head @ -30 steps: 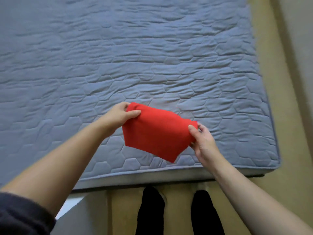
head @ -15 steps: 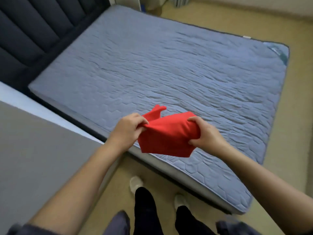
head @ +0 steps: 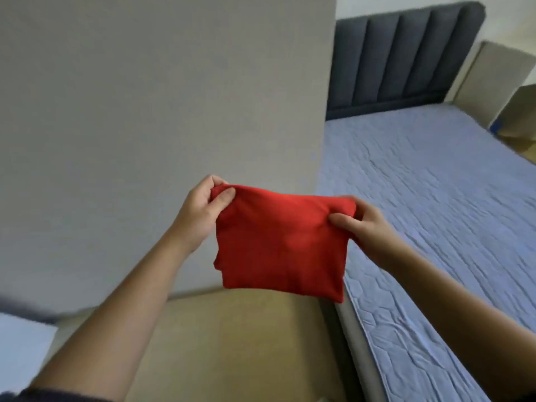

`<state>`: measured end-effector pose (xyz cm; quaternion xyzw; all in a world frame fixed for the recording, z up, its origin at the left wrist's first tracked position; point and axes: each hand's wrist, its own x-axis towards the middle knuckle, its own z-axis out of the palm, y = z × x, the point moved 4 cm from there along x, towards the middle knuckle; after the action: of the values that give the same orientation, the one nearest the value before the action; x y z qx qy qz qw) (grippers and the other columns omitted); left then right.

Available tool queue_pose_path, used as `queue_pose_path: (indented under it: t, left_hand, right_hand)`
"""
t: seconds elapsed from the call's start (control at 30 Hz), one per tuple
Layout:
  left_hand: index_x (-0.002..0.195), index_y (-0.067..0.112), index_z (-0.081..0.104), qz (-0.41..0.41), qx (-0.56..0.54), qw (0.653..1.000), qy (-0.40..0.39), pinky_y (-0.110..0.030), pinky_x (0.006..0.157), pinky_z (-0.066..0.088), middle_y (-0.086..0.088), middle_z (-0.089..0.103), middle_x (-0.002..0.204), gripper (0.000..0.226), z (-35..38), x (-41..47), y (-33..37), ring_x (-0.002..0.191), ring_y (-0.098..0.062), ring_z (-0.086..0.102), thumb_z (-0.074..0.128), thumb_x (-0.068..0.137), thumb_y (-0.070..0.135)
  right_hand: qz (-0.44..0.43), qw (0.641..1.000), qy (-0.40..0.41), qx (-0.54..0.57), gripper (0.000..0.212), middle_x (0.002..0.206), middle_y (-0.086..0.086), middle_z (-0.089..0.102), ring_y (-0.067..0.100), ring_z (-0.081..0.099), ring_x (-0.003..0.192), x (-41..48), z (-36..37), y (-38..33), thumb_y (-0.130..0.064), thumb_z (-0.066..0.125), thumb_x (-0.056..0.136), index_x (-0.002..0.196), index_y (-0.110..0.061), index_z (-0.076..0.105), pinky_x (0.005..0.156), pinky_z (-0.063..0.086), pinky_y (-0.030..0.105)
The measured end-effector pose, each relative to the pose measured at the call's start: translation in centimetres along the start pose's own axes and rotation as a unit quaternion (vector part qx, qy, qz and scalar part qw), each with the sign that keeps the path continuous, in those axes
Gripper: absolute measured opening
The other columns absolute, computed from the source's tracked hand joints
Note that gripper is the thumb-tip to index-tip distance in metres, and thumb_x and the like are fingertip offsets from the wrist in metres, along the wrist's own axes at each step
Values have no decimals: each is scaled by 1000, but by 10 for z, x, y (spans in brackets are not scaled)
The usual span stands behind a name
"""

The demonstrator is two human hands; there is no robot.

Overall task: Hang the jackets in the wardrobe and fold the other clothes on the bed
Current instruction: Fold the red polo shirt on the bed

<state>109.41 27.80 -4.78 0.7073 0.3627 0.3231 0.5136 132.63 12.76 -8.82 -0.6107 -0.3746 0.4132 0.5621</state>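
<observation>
A folded red garment (head: 281, 242) hangs in the air in front of me, held by its top edge. My left hand (head: 200, 210) pinches its upper left corner and my right hand (head: 365, 224) pinches its upper right corner. The garment hangs over the floor next to the left edge of the bed (head: 435, 204), a blue-grey quilted mattress that fills the right side of the view. No jackets or wardrobe interior show in this view.
A tall plain grey panel (head: 145, 126) stands close on the left. A dark padded headboard (head: 406, 59) rises behind the mattress. Beige floor (head: 237, 343) lies below the garment. Cardboard boxes (head: 516, 117) sit at the far right, a white surface (head: 20, 349) at the lower left.
My view has swung left, from the mattress to the grey panel and headboard. Both hands kept hold of the red garment, which has come off the bed and now hangs beside it.
</observation>
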Motion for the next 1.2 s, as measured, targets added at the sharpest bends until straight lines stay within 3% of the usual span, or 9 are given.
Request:
queue_pose_path:
  t: [0.1,0.23,0.33,0.47,0.63,0.73,0.83,0.97,1.2]
  left_hand:
    - [80,17,69,-142,-215,957,136,-23,59,51,1,69,78,21,-79,-65,-26,70,-14,65,57,92,29]
    - [92,22,78,-254,-335,895,148,-27,67,57,-4,72,108,46,-169,-186,-65,97,-16,69,58,74,59]
    - [98,18,77,-305,-313,884,164,-28,65,57,-5,72,106,41,-231,-277,-83,94,-18,70,81,63,40]
    - [107,10,68,-293,-239,876,300,-37,66,58,-15,73,99,40,-313,-376,-93,87,-30,71,77,68,8]
    - [79,8,73,-245,-262,811,463,-35,46,54,-16,71,72,21,-386,-474,-84,60,-30,70,56,90,9]
    - [89,5,66,-212,-267,779,525,-31,43,53,-14,70,66,17,-415,-518,-72,55,-26,68,51,94,10]
    - [87,9,64,-180,-272,756,568,-29,42,52,-11,69,63,14,-439,-554,-60,52,-23,67,52,94,11]
    - [107,10,62,-192,-244,738,599,-35,53,58,-16,69,91,19,-476,-604,-48,75,-30,67,57,89,7]
    - [105,21,60,-280,-216,707,612,-44,70,56,-16,71,100,49,-544,-685,-39,93,-37,66,81,61,26]
  right_hand:
    - [69,989,-66,112,8,76,1,72,10,67,66,12,107,-5,-10,58,89,94,-13,65,59,55,24]
    - [155,970,-138,128,10,69,2,73,10,68,59,-8,254,-8,-19,60,90,92,-9,64,49,53,21]
    - [235,947,-203,83,21,83,8,72,15,68,65,-36,354,-6,-25,63,88,99,-6,64,56,55,26]
    - [338,842,-417,49,47,107,10,65,23,61,92,-98,474,-1,-38,60,82,118,-8,61,77,49,35]
    - [315,748,-581,60,44,115,10,67,23,66,99,-167,584,6,-42,53,89,120,-13,64,79,54,34]
    - [331,709,-622,33,44,107,10,70,25,69,93,-201,636,8,-53,54,86,102,-17,74,76,55,37]
    - [340,666,-664,-5,66,124,15,63,33,62,109,-231,681,11,-65,65,73,120,-19,64,85,51,50]
    - [315,597,-737,-41,80,125,18,62,36,59,115,-264,738,-1,-49,80,66,132,-15,49,95,49,50]
    - [222,581,-781,-44,85,122,17,64,36,63,108,-296,854,-32,-17,87,53,130,-12,49,85,55,45]
